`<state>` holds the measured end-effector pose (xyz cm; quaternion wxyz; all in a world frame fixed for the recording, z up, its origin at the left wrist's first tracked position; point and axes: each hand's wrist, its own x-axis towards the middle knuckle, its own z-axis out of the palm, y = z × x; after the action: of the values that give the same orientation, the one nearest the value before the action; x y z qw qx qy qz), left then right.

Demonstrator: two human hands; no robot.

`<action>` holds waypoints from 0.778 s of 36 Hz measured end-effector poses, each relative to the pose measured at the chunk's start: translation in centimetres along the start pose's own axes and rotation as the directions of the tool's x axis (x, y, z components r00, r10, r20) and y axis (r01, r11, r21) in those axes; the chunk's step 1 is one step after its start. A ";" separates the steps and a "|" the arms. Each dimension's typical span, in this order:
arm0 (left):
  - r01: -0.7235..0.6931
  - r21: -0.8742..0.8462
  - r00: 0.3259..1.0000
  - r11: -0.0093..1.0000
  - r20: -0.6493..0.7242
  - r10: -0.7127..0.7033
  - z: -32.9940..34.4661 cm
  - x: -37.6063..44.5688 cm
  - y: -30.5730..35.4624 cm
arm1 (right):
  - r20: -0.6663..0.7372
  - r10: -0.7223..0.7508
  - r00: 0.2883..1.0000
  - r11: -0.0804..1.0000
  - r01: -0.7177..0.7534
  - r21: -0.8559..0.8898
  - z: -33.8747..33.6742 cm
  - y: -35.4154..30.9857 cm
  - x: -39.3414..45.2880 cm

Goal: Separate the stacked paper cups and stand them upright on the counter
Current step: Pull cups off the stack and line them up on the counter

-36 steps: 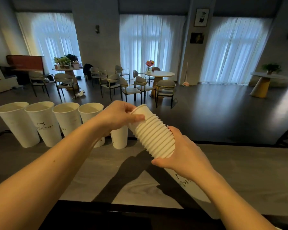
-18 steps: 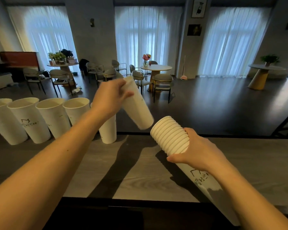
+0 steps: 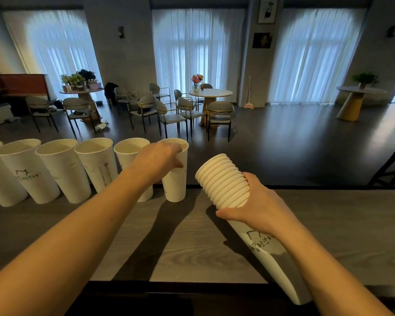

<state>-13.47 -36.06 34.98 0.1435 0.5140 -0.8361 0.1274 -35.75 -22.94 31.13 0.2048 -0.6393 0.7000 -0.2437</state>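
My right hand (image 3: 259, 207) grips a stack of nested white paper cups (image 3: 224, 181), tilted with its ribbed rims pointing up and left and its base reaching toward me. My left hand (image 3: 159, 159) holds a single white cup (image 3: 176, 179) by its upper wall; that cup stands upright on the grey wood counter (image 3: 192, 247), at the right end of a row. Several more white cups (image 3: 55, 172) stand upright in that row along the counter's far edge, some with dark printed marks.
The counter's far edge drops to a dark floor with round tables and chairs (image 3: 183, 108) beyond. A dark ledge (image 3: 169, 297) runs along the counter's near edge. Bare counter surface lies to the right of the stack.
My left hand pulled one cup off the stack, swung it left and turned it upright onto the counter at the row's right end. The stack in my right hand shifted slightly right.
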 end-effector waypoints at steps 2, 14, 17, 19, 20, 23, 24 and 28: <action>-0.049 -0.047 0.991 0.998 -0.127 0.042 -0.4 -0.1 0.0 | -0.008 -0.010 1.000 1.000 0.010 0.014 0.0 0.3 0.0; 0.038 -0.735 0.958 0.677 0.220 0.184 -3.1 -2.6 5.2 | -0.010 -0.092 0.996 0.992 0.093 0.080 0.5 0.6 -0.1; 0.152 -0.834 0.949 0.531 0.273 0.156 -3.0 -2.4 4.8 | -0.010 -0.114 0.993 0.992 0.114 0.060 0.0 0.6 -0.2; 0.204 -0.843 0.946 0.497 0.300 0.120 -3.3 -2.3 4.8 | 0.006 -0.125 0.992 0.991 0.124 0.055 -0.4 0.6 -0.2; 0.221 -0.839 0.948 0.497 0.304 0.092 -3.5 -2.2 4.9 | 0.017 -0.126 0.992 0.991 0.125 0.058 -0.6 0.6 -0.2; 0.249 -0.819 0.962 0.517 0.270 -0.037 -4.4 -1.9 5.0 | 0.038 -0.134 0.990 0.990 0.132 0.057 -1.2 1.0 -0.4; 0.250 -0.818 0.967 0.518 0.242 -0.084 -4.9 -1.7 5.0 | 0.042 -0.134 0.990 0.990 0.132 0.049 -1.5 1.2 -0.5; 0.148 -0.811 0.955 0.566 -0.031 -0.295 -7.2 -0.7 4.1 | 0.040 -0.071 0.997 0.997 0.070 0.032 -2.9 2.7 -1.0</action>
<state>-16.04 -31.08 41.17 0.4415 0.4832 -0.7173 -0.2389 -39.57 -21.58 31.77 0.2201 -0.6652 0.6690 -0.2480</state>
